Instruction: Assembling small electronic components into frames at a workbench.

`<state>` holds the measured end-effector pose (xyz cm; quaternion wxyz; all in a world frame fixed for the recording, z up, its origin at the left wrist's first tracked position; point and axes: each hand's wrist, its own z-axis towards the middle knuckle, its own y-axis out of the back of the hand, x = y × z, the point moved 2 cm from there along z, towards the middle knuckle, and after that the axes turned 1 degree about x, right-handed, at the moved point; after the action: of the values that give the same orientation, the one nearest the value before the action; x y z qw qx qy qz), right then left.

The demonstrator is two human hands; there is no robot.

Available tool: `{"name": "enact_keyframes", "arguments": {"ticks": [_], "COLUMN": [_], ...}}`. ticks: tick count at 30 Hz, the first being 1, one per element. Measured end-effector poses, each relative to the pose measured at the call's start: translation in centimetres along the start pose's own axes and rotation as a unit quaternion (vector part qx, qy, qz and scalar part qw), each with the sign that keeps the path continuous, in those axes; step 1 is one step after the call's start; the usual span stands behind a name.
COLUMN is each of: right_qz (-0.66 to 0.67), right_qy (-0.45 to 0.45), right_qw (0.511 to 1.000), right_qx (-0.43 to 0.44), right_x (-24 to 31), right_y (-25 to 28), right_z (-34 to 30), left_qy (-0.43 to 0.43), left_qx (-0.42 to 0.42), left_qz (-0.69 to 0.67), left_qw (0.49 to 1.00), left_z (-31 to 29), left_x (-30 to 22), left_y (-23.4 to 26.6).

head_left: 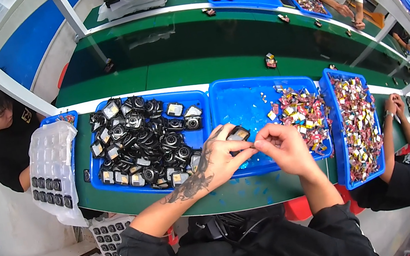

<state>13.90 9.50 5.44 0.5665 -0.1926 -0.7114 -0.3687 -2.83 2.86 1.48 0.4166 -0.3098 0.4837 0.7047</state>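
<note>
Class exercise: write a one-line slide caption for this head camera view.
Left hand holds a small black camera part while the right hand works at it, above blue trays.

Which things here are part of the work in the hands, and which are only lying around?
In use:
left hand holding small black device
right hand pinching at it
tray of black devices
tray of colourful small parts

Lying about:
clear blister tray
loose pieces on green belt
</note>
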Motion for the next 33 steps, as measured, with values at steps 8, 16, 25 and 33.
{"name": "enact_keyframes", "arguments": {"ticks": [8,16,25,33], "right_qz": [0.051,-0.083,0.141,-0.120], "right_qy": [-0.046,0.099,0.121,0.106], "right_qw": [0.998,0.978,0.958,0.969], "right_qx": [-0.002,-0.165,-0.219,-0.190], "right_x": [-3.4,-4.1,-2.9,-0.6], "right_y": [0.0,-0.7,-1.7,-2.7], "right_z": [1.4,-0.1,-0.3,0.7], "left_qy": [-0.078,0.182,0.183,0.195], "left_qx": [0.038,0.010,-0.052,0.012], "left_qz": [0.067,-0.137,-0.362,-0.450], "left_qw": [0.994,0.974,0.912,0.871], "left_z": [0.5,-0.1,0.3,-0.3], "left_x": [-0.6,1.1,1.1,1.7], "left_y": [-0.1,-0.9,-0.7,-2.1]}}
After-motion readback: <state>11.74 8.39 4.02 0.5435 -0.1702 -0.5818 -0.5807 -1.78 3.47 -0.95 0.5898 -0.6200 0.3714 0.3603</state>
